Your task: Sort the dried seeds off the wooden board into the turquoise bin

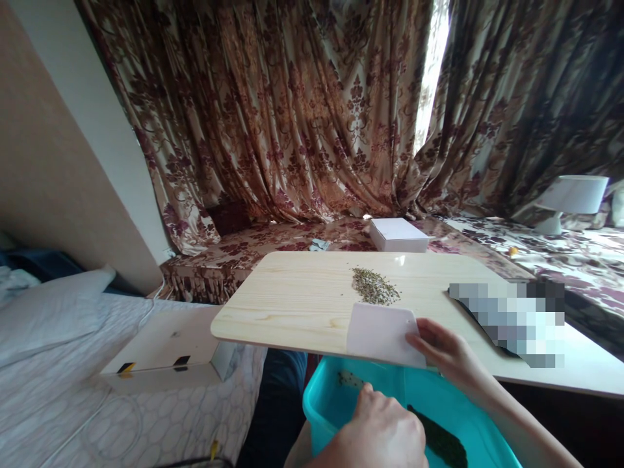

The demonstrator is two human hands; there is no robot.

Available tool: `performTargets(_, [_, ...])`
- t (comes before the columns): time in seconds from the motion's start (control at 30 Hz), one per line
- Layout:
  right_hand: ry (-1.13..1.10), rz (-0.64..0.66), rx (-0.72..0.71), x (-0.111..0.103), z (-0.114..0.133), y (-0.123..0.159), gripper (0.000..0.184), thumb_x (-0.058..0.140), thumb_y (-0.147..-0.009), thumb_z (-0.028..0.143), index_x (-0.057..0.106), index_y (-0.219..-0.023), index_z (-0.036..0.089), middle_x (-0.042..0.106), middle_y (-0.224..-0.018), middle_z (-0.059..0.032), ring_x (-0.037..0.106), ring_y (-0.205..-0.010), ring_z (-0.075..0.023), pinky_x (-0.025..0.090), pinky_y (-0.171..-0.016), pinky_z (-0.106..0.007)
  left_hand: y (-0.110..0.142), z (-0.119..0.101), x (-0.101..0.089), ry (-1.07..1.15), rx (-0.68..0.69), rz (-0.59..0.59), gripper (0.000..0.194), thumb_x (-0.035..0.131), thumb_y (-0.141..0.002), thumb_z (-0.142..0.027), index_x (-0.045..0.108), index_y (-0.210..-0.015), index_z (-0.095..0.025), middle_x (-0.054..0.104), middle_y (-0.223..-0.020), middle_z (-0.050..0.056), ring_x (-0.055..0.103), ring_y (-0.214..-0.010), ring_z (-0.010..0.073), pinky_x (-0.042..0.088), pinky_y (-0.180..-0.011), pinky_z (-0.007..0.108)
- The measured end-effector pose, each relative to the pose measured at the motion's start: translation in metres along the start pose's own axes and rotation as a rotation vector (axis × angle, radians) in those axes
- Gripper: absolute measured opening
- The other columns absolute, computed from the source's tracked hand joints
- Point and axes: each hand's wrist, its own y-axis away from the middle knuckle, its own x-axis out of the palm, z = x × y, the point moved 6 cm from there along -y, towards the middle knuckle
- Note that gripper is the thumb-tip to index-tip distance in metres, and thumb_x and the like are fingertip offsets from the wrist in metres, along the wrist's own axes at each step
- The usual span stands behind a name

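My right hand (446, 354) is closed on a white plastic scraper (383, 333) that lies flat at the near edge of a light wooden table top (292, 299). Just beyond the scraper sits a small pile of green-brown dried bits (374, 286). My left hand (383, 432) grips the rim of a turquoise plastic tub (331, 396) held below the table's edge. Dark green bits (441, 442) lie inside the tub.
A white box (397, 234) rests on a patterned cushion seat behind the table. Heavy floral curtains (302, 110) hang at the back. A white flat box (166, 348) lies on the bed at left, near a pillow (49, 309). A blurred-out object (511, 318) lies on the table's right side, a lamp (570, 198) further right.
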Motion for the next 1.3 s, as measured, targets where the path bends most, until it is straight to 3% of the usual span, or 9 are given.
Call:
performTargets(0.1, [0.002, -0.039, 0.029, -0.019, -0.001, 0.006, 0.043, 0.077, -0.057, 0.06, 0.069, -0.074, 0.022, 0.074, -0.073, -0.0059, 0.068, -0.07, -0.0237, 0.055, -0.058, -0.03, 0.008, 0.006, -0.002, 0.006, -0.002, -0.005, 0.033, 0.046, -0.08, -0.019, 0.071, -0.096, -0.006, 0.068, -0.086, 0.02, 0.062, -0.088, 0.0314, 0.041, -0.094, 0.046])
performTargets(0.17, [0.014, -0.262, 0.023, -0.052, -0.005, 0.006, 0.043, 0.08, -0.05, 0.057, 0.07, -0.074, 0.022, 0.074, -0.074, -0.0058, 0.068, -0.069, -0.0243, 0.055, -0.058, -0.031, 0.015, 0.014, -0.002, 0.047, -0.019, -0.028, 0.033, 0.044, -0.081, -0.018, 0.072, -0.095, -0.008, 0.068, -0.086, 0.018, 0.061, -0.088, 0.0302, 0.042, -0.091, 0.044])
performTargets(0.23, [0.047, -0.43, 0.049, -0.081, -0.012, 0.004, 0.041, 0.078, -0.052, 0.053, 0.07, -0.079, 0.023, 0.076, -0.081, -0.007, 0.07, -0.073, -0.0264, 0.056, -0.061, -0.034, 0.023, 0.025, 0.0, 0.109, -0.069, -0.059, 0.033, 0.041, -0.081, -0.015, 0.071, -0.095, -0.013, 0.069, -0.088, 0.015, 0.06, -0.091, 0.0282, 0.042, -0.093, 0.042])
performTargets(0.33, [0.05, -0.541, 0.041, -0.102, -0.022, -0.004, 0.036, 0.075, -0.06, 0.048, 0.069, -0.085, 0.024, 0.077, -0.086, -0.0078, 0.072, -0.084, -0.0305, 0.057, -0.074, -0.04, 0.033, 0.045, 0.01, 0.207, -0.177, -0.053, 0.035, 0.04, -0.082, -0.013, 0.071, -0.097, -0.018, 0.068, -0.097, 0.011, 0.059, -0.095, 0.0266, 0.042, -0.092, 0.041])
performTargets(0.47, [0.059, -0.574, -0.002, -0.096, -0.032, -0.017, 0.039, 0.07, -0.067, 0.048, 0.066, -0.095, 0.021, 0.078, -0.092, -0.0101, 0.072, -0.095, -0.0321, 0.055, -0.088, -0.045, 0.041, 0.064, 0.024, 0.273, -0.254, -0.093, 0.039, 0.039, -0.086, -0.014, 0.067, -0.11, -0.025, 0.066, -0.103, 0.007, 0.057, -0.101, 0.0262, 0.041, -0.094, 0.04])
performTargets(0.6, [0.05, -0.583, -0.059, -0.086, -0.042, -0.027, 0.045, 0.069, -0.07, 0.053, 0.065, -0.099, 0.019, 0.077, -0.094, -0.012, 0.072, -0.094, -0.031, 0.055, -0.088, -0.045, 0.045, 0.072, 0.029, 0.31, -0.272, -0.114, 0.04, 0.041, -0.086, -0.016, 0.066, -0.114, -0.028, 0.067, -0.108, 0.004, 0.057, -0.104, 0.0254, 0.038, -0.097, 0.039])
performTargets(0.97, [0.023, -0.523, -0.079, -0.08, -0.036, -0.028, 0.04, 0.071, -0.067, 0.05, 0.066, -0.093, 0.02, 0.078, -0.088, -0.0106, 0.074, -0.086, -0.0292, 0.057, -0.081, -0.041, 0.051, 0.073, 0.016, 0.327, -0.305, -0.165, 0.037, 0.041, -0.085, -0.019, 0.069, -0.108, -0.027, 0.069, -0.106, 0.004, 0.058, -0.104, 0.0254, 0.039, -0.095, 0.037])
performTargets(1.3, [0.081, -0.632, -0.027, -0.088, -0.038, -0.019, 0.036, 0.064, -0.069, 0.041, 0.067, -0.096, 0.018, 0.078, -0.088, -0.0111, 0.073, -0.083, -0.0281, 0.056, -0.075, -0.036, 0.054, 0.07, 0.006, 0.375, -0.319, -0.171, 0.037, 0.041, -0.084, -0.022, 0.07, -0.107, -0.026, 0.069, -0.109, 0.005, 0.057, -0.106, 0.0251, 0.038, -0.097, 0.035])
